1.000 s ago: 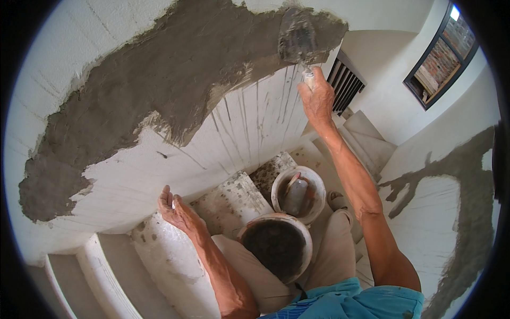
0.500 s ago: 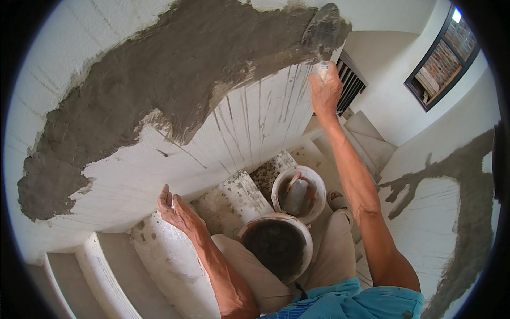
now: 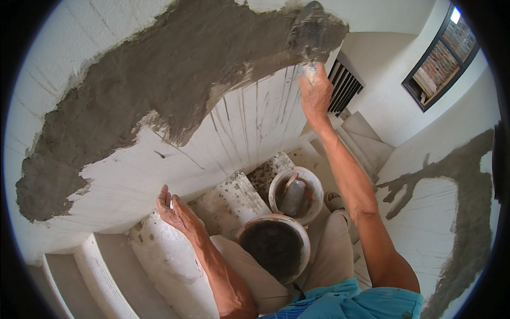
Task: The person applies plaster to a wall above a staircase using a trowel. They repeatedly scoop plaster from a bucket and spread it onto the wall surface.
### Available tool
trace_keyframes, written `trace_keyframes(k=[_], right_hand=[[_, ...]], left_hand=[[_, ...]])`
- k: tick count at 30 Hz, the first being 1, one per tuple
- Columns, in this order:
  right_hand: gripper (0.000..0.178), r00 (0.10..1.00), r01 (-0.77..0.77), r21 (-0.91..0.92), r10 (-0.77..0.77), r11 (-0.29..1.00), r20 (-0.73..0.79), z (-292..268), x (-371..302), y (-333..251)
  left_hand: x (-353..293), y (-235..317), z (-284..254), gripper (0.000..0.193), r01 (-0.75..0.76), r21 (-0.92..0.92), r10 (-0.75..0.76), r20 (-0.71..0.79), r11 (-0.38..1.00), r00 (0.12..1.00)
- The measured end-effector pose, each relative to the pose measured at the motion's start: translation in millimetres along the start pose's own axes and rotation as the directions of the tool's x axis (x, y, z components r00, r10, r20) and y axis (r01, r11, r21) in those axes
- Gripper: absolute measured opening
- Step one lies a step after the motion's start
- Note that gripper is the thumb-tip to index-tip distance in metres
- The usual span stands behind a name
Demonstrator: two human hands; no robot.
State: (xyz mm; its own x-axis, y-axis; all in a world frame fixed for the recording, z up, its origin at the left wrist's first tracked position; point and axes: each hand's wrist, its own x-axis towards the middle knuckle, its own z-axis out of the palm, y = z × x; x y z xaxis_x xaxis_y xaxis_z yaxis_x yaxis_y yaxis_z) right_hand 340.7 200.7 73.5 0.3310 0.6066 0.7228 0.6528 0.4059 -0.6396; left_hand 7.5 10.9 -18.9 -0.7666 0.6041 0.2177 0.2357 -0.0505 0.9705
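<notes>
My right hand (image 3: 317, 93) is closed round the handle of a trowel (image 3: 308, 33), reaching up at the upper right. The trowel's blade, slightly smeared by motion, lies against a wide patch of wet grey mortar (image 3: 154, 69) on the white wall (image 3: 249, 122). My left hand (image 3: 175, 210) hangs in the air low by the wall, fingers apart, with nothing in it. Between my knees stands a bucket of dark mortar (image 3: 273, 245). Just beyond it, another bucket (image 3: 319, 198) holds murky liquid and a clear plastic bottle (image 3: 293, 198).
Concrete stairs (image 3: 114, 266) run down the lower left, and a splattered step (image 3: 231, 204) lies beside the buckets. Dark metal bars (image 3: 345, 85) and a black-framed window (image 3: 443, 56) are at the right. Another grey mortar patch (image 3: 473, 196) covers the right wall.
My right hand and the trowel have shifted a little to the left across the mortar. My left hand stays nearly where it was.
</notes>
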Motion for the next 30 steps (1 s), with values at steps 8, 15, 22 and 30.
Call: trace_keyframes(k=[8, 15, 22, 30], right_hand=[[0.025, 0.998, -0.053, 0.017, 0.053, 0.998, -0.04, -7, 10, -5], [0.024, 0.999, 0.032, -0.028, -0.032, 0.999, 0.005, 0, -2, -7], [0.027, 0.998, -0.001, 0.005, 0.001, 1.0, 0.065, -5, 1, -22], [0.025, 0.998, -0.056, 0.003, 0.056, 0.998, -0.019, -19, 21, -26]], left_hand=[[2, -5, -3, 0.043, 0.011, 0.002, -0.011, 0.01, 1.0, 1.0], [2, -9, -6, 0.045, 0.009, -0.007, -0.008, 0.035, 1.0, 0.999], [1, -5, -1, 0.046, -0.003, -0.011, 0.004, 0.03, 1.0, 1.0], [1, -2, -2, 0.045, 0.005, 0.003, -0.005, 0.012, 1.0, 1.0]])
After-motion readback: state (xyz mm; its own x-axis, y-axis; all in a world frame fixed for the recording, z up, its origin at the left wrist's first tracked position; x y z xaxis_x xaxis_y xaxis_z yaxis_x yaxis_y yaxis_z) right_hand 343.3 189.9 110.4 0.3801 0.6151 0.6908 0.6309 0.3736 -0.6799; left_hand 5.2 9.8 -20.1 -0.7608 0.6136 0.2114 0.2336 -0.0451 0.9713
